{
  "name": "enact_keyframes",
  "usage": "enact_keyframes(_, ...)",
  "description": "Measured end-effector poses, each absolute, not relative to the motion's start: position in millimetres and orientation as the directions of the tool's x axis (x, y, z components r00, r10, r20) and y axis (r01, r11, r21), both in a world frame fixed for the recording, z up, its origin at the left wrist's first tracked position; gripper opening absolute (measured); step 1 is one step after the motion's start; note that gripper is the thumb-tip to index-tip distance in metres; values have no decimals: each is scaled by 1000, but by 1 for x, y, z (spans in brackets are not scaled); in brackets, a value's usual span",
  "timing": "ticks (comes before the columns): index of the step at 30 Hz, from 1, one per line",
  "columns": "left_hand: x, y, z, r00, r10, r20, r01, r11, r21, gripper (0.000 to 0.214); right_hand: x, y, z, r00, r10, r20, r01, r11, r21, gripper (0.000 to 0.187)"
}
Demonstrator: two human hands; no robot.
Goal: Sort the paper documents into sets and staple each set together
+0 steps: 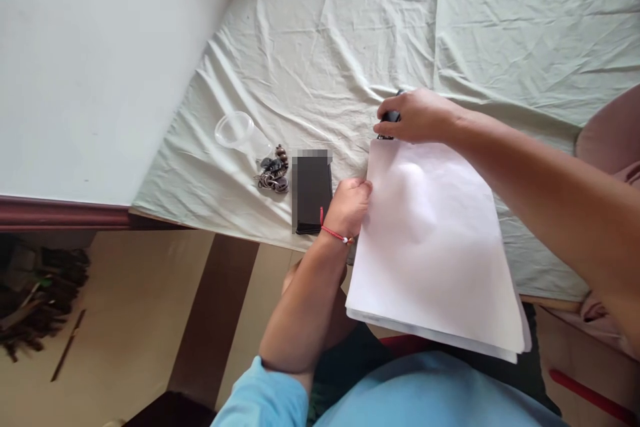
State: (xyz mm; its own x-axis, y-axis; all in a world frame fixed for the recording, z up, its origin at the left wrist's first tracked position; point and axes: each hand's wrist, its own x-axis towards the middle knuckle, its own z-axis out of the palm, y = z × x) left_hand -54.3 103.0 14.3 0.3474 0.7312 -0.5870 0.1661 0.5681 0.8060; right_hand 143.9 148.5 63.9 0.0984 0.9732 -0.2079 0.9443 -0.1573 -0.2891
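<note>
A stack of white paper sheets (430,240) lies on the cloth-covered table, hanging over its near edge. My left hand (350,205) is closed on the stack's left edge; a red string bracelet circles its wrist. My right hand (415,117) is closed over a small black object (391,117), seemingly a stapler or clip, pressed at the stack's top left corner. Most of that object is hidden under my fingers.
A black phone (313,190) lies just left of my left hand. Beside it are a bunch of keys with beads (274,173) and a clear plastic cup on its side (239,133). The wrinkled pale green cloth (350,33) covers the table. A white wall stands at left.
</note>
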Motion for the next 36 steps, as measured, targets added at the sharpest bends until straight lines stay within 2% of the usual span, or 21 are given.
enact_keyframes(5, -54, 102, 13, 364, 717, -594, 178, 573, 800, 25, 154, 143, 66, 67, 967, -246, 931, -149, -333, 34)
enact_keyframes(17, -53, 97, 14, 371, 725, -581, 199, 548, 812, 32, 160, 135, 72, 46, 947, -318, 911, -170, -375, 37)
enact_keyframes(28, -52, 95, 15, 389, 704, -594, 178, 575, 798, 26, 154, 131, 80, 93, 941, -326, 913, -211, -349, 36)
enact_keyframes(31, -53, 95, 15, 398, 711, -580, 185, 557, 810, 25, 156, 127, 73, 90, 959, -267, 905, -191, -381, 50)
enact_keyframes(33, -54, 95, 15, 409, 720, -561, 184, 537, 823, 27, 157, 118, 70, 129, 977, -172, 882, -193, -430, 56)
enact_keyframes(36, -55, 95, 15, 428, 730, -533, 202, 498, 844, 30, 155, 96, 68, 194, 981, 29, 885, -162, -437, 44)
